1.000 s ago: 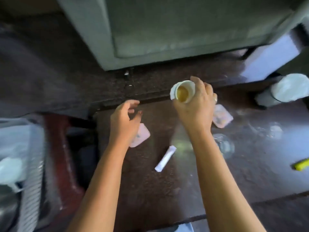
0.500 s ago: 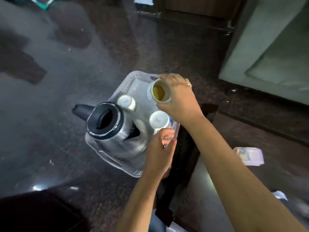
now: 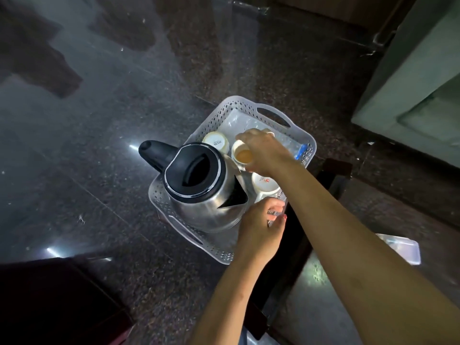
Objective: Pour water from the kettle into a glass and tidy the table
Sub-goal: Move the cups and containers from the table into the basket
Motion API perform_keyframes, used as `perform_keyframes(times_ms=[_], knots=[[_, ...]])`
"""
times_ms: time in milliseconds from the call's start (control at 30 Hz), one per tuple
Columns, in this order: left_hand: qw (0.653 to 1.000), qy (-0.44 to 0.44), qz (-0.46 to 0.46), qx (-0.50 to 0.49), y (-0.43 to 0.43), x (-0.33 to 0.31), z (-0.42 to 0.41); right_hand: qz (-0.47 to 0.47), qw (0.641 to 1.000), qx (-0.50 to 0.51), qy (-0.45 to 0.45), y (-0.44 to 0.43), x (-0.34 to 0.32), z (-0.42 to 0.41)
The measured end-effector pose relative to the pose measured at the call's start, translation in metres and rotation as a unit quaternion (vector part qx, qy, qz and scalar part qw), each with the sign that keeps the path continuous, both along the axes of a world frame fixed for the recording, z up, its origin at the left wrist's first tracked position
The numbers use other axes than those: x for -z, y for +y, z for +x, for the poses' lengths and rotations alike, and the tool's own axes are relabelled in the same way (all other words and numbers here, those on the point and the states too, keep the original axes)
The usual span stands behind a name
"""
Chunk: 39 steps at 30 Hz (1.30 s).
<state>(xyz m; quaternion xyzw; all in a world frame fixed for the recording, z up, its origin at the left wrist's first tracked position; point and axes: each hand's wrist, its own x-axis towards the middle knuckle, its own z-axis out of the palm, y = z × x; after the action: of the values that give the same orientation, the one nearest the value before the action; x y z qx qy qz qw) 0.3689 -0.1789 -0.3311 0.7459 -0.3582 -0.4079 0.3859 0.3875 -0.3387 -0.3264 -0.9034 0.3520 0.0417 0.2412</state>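
A perforated white plastic tray sits on the dark stone floor. In it stands a steel kettle with a black lid and handle. My right hand is shut on a white cup with amber liquid, low inside the tray beside the kettle. Two more white cups stand in the tray, one at the back and one to the right. My left hand grips the tray's near right rim, fingers curled over it.
A white packet lies on the dark table top at the right. A clear plastic bag with a blue strip lies in the tray. A grey-green cushioned seat fills the upper right. A dark block is at lower left.
The view swung from the table to the tray on the floor. My right hand carried the cup over and lowered it into the tray. My left hand took hold of the tray rim.
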Motion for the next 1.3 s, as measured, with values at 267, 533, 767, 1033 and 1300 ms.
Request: perform_keyframes(times_ms=[267,533,767,1033,1300], knots=[[0.999,0.024,0.021,-0.016,-0.012,0.011,0.007,0.035,0.999,0.011,-0.015,0.004,0.019,-0.006],[1.0,-0.012,0.004,-0.022,-0.015,0.014,0.004,0.089,0.989,0.058,-0.104,0.001,0.016,-0.029],[0.997,-0.058,-0.043,0.004,-0.044,-0.003,-0.017,0.018,0.932,0.282,-0.229,0.006,0.005,-0.121],[0.973,-0.061,-0.025,0.221,-0.066,0.015,-0.119,-0.003,0.852,0.491,-0.183,0.042,0.035,-0.265],[0.959,-0.059,0.092,0.262,-0.057,0.057,-0.181,0.116,0.914,0.372,0.112,0.071,0.087,-0.35]])
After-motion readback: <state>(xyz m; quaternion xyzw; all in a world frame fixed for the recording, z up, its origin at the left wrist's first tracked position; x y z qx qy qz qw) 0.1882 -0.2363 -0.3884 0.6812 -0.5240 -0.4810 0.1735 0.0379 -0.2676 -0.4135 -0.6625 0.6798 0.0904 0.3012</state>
